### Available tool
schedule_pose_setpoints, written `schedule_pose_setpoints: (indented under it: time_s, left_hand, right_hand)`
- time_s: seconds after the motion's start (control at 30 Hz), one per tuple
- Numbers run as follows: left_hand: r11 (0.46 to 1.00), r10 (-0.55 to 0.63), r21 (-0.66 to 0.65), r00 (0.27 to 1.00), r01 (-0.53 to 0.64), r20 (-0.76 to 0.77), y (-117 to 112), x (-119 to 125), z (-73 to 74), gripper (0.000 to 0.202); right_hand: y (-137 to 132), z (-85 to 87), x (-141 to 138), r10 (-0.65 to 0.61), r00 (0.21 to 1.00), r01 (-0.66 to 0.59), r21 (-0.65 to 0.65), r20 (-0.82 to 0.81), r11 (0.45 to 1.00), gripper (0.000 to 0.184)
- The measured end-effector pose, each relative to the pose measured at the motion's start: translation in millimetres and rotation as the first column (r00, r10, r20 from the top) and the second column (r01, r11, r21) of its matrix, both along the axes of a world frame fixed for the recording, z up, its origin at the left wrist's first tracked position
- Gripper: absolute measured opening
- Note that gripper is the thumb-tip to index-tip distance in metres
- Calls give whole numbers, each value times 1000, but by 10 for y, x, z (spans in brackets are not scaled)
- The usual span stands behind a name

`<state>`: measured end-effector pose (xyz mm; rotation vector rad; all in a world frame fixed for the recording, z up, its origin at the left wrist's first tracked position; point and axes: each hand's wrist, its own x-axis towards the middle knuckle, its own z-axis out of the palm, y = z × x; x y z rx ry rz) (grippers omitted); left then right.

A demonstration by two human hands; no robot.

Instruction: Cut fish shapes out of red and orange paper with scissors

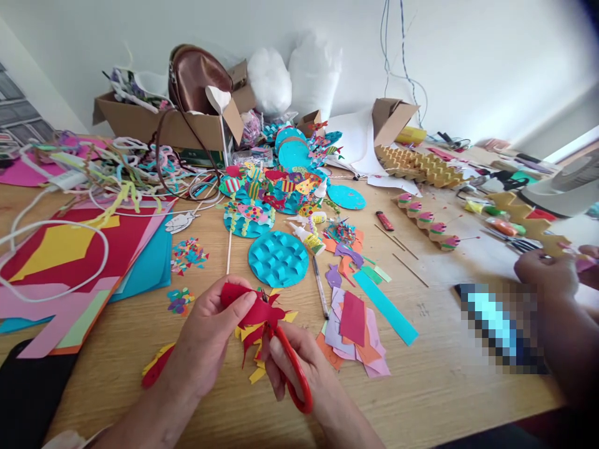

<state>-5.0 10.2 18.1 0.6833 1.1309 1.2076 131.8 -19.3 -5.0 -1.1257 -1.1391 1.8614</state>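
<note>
My left hand (pixel 211 337) pinches a piece of red paper (pixel 276 313) between thumb and fingers. Its visible end is cut to a curved, fish-like outline. My right hand (pixel 299 349) grips a pair of scissors (pixel 299 380) by the red handles, with the blades at the paper's edge. Under both hands lie red and yellow paper scraps (pixel 256 368). A red and yellow paper cutout (pixel 158 368) rests beside my left forearm. Just beyond the hands is a round blue disc (pixel 277 259) covered in curved paper scales.
Coloured paper pieces (pixel 353 318) and a pen (pixel 321 288) lie to the right, with glue bottles (pixel 309 239) behind. Large paper sheets (pixel 56 249) and a white cable (pixel 105 249) spread at left. A co-worker's hand (pixel 545 274) is at far right near a phone (pixel 496 324).
</note>
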Motion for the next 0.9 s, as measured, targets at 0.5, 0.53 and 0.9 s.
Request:
schedule_pose_setpoints:
  time_s: [0.5,0.53,0.9]
  left_hand:
    - [998,-61,26,990,64,-125,2,48,6,12]
    - [998,-61,26,989,65,-131,3,49,10,12]
    - [998,-55,16,993,57,-109,14,50,10,8]
  right_hand:
    - [-11,-10,27,-13,998,11,28,56,1000,55]
    - [-12,-9,29,-11,998,9,27,61,1000,54]
    - [-15,2,45,-4,998,1,50,59,999,58]
